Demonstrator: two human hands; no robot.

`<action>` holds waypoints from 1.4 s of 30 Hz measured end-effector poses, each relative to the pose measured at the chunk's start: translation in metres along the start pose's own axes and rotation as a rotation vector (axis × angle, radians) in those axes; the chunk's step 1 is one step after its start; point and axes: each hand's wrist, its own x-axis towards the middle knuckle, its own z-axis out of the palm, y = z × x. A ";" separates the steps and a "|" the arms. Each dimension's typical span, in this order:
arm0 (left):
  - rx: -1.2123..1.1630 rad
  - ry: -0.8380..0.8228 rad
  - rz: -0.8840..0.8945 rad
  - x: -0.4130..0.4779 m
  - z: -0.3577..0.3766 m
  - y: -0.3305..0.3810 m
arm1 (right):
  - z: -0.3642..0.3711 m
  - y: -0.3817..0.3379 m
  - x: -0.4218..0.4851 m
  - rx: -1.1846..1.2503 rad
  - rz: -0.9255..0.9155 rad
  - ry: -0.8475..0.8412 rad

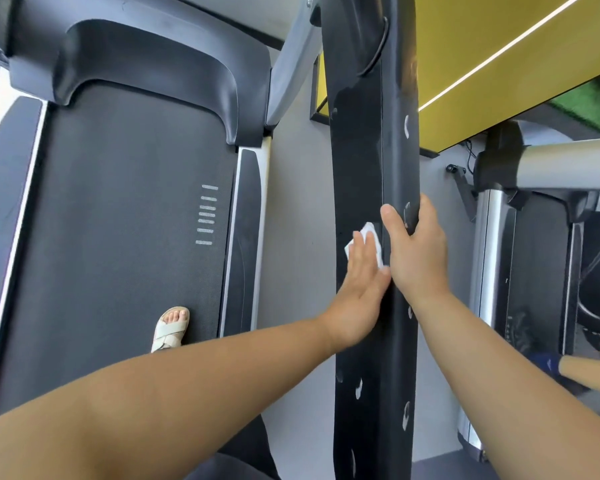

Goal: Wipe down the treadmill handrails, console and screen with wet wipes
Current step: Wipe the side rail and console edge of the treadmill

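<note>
A long black treadmill handrail (361, 140) runs from top to bottom through the middle of the view. My left hand (357, 289) lies flat against its left face, fingers together, pressing a white wet wipe (371, 233) onto the rail. My right hand (416, 251) grips the rail's right edge just beside it, thumb on the top face, fingers wrapped out of sight behind. The two hands touch at the thumbs. The console and screen are not in view.
The dark treadmill belt (118, 237) lies below at left, with my sandalled foot (172, 329) on it. A grey floor gap separates it from a neighbouring treadmill (520, 271) at right. A silver upright (291, 64) rises at top centre; a yellow wall (499, 46) fills the upper right.
</note>
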 end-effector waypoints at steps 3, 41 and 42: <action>-0.139 0.016 -0.012 0.000 0.000 -0.026 | 0.000 0.001 0.001 0.005 0.005 -0.001; -0.112 0.154 -0.208 0.031 -0.010 -0.034 | 0.001 0.002 0.002 0.054 0.000 0.004; -0.066 0.133 -0.139 0.029 -0.009 -0.045 | 0.002 0.003 0.002 0.061 0.004 0.003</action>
